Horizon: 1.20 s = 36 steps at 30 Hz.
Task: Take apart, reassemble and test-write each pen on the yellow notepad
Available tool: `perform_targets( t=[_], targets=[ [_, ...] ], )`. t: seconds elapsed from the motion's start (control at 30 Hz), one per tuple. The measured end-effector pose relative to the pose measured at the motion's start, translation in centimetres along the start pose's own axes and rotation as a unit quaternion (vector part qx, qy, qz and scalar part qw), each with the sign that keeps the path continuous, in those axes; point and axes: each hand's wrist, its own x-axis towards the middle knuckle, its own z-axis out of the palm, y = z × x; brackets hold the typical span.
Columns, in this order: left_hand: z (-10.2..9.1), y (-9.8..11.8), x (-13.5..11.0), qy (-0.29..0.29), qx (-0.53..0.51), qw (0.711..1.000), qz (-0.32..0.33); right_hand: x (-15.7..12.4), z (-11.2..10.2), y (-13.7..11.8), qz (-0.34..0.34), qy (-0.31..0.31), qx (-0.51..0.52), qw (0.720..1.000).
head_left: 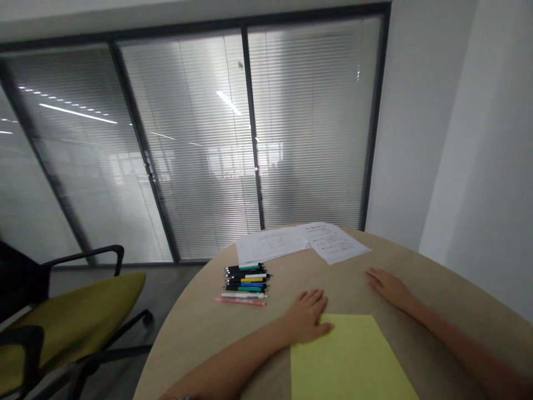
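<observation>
A yellow sheet of paper [345, 361] lies on the round wooden table in front of me, its lower part cut off by the view's edge. My left hand [307, 318] rests flat with its fingers stretched out, the thumb over the sheet's far left corner. To the right of the sheet and apart from it, my right hand [385, 288] lies on the bare tabletop, fingers extended and nothing in them. Several pens [247, 280] in dark, green, yellow and blue lie side by side left of my left hand. A pink pen [241, 301] is the nearest of the row.
Printed white papers [272, 244] are spread at the table's far edge, one sheet [337, 244] angled to the right. A chair with a green seat [87, 316] stands left of the table [200, 344]. Behind are glass panels with blinds [312, 128] and a white wall [420, 111].
</observation>
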Motion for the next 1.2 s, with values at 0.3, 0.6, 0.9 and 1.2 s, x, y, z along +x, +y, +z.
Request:
perform_targets(
  t=[0.3,0.6,0.9,1.2],
  targets=[
    [0.8,0.1,-0.5,0.029,-0.009,1.000,-0.002,-0.3,2.3,1.6,0.005,0.065,0.026,0.998],
    [0.8,0.3,-0.2,0.030,-0.012,0.999,-0.007,-0.4,1.8,1.5,0.017,0.035,0.014,0.999],
    [0.8,0.4,-0.2,0.039,0.000,0.999,-0.007,-0.2,2.6,2.2,0.011,0.052,0.034,0.998],
    [0.1,0.9,-0.6,0.038,-0.002,0.999,-0.010,0.0,3.3,2.8,0.009,0.086,0.039,0.995]
  ],
)
